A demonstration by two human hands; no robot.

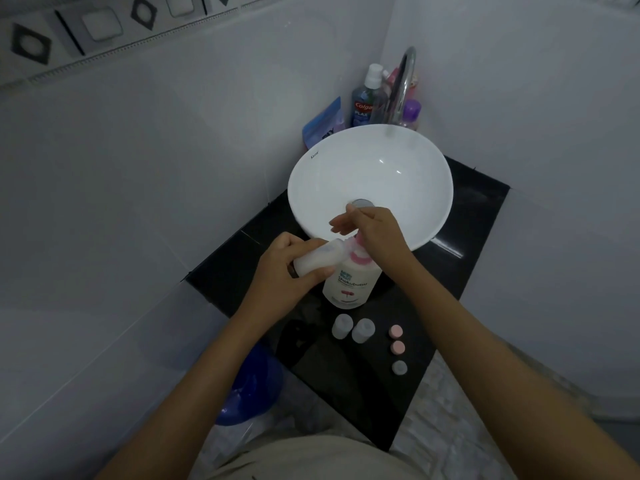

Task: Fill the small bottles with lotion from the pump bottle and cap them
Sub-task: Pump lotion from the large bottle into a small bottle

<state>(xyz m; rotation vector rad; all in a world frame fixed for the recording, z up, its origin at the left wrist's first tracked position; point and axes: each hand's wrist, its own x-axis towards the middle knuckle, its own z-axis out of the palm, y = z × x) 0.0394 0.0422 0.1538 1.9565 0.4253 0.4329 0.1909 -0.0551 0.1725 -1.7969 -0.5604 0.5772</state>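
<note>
- Gripping a small translucent plastic bottle (pixel 317 258) tilted on its side, the left hand (pixel 281 271) has its fingers curled round the body; the bottle's mouth meets the pink spout of the white pump bottle (pixel 349 282), though the joint itself is hidden under the right hand
- right hand (pixel 374 233) rests on top of the pump head, palm down, fingers loosely straight and slightly apart; the pump head is mostly covered
- pump bottle stands upright on the black glossy countertop (pixel 460 271), just in front of the round white basin (pixel 370 181)
- nearer than the pump bottle stand two more small translucent bottles (pixel 353 328), uncapped, side by side
- right of those lie two pink round caps (pixel 396 339) and one grey round cap (pixel 399 367) in a row
- behind the basin, a chrome tap (pixel 403 84) partly hides a blue mouthwash bottle (pixel 365 102); other items there are hard to make out
</note>
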